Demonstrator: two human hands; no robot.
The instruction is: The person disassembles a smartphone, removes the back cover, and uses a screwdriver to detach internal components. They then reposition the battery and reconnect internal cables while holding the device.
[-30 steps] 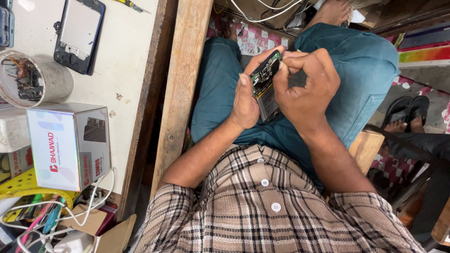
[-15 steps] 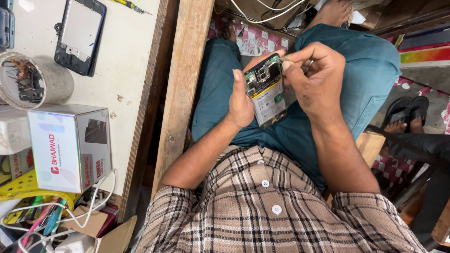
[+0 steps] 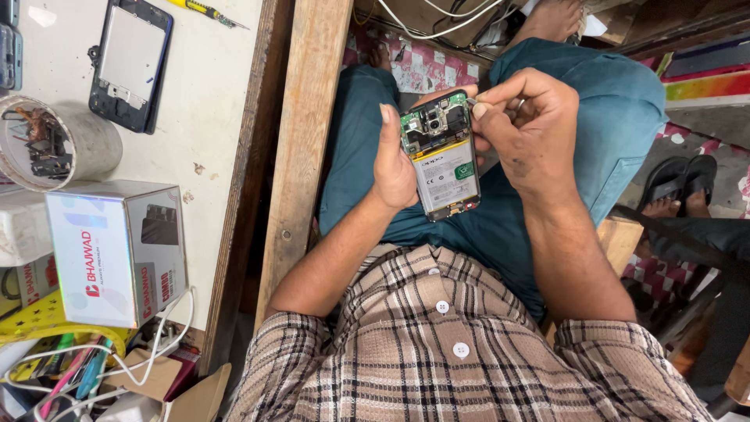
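Head view: my left hand (image 3: 394, 160) clasps the opened phone (image 3: 442, 155) over my lap, now turned board-and-battery side up; my right hand (image 3: 525, 129) pinches a thin tool, barely visible, at its top corner.

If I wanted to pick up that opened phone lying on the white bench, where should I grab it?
Take the opened phone by its two long dark edges, coming down from above. It lies flat with its insides facing up, and its thin frame gives firmer purchase than the exposed middle.

A thick wooden beam (image 3: 305, 148) is walling the lap off from the cluttered white worktop (image 3: 211, 94), leaving open room only above the teal-trousered knees (image 3: 609, 109).
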